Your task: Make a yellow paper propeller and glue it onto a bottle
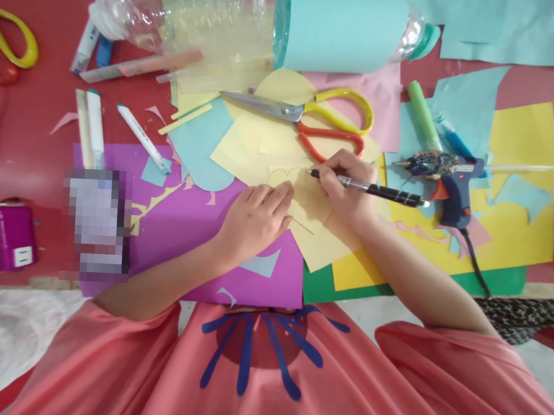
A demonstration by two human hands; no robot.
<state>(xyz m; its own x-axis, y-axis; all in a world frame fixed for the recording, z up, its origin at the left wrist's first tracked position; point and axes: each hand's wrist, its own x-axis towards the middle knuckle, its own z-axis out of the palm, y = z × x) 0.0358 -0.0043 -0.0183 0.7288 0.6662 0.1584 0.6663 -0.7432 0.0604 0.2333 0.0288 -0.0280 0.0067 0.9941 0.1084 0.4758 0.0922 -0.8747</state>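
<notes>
My right hand (350, 189) is closed around a black and silver pen (384, 193), its tip touching or just above a pale yellow paper (305, 193). Curved outlines like the top of a heart show on that paper, left of the tip. My left hand (257, 222) lies flat, its fingertips resting on the paper's left part, with nothing held in it. Just beyond both hands lie scissors (289, 111) with one yellow and one red handle. A light blue paper piece (206, 145) is left of the scissors.
A glue gun (458, 192) lies on yellow paper (521, 239) at right. Clear and blue-wrapped bottles (346, 31) lie at the back. Markers (144, 140), a blurred phone (97, 223) and a purple sheet (187, 234) are left.
</notes>
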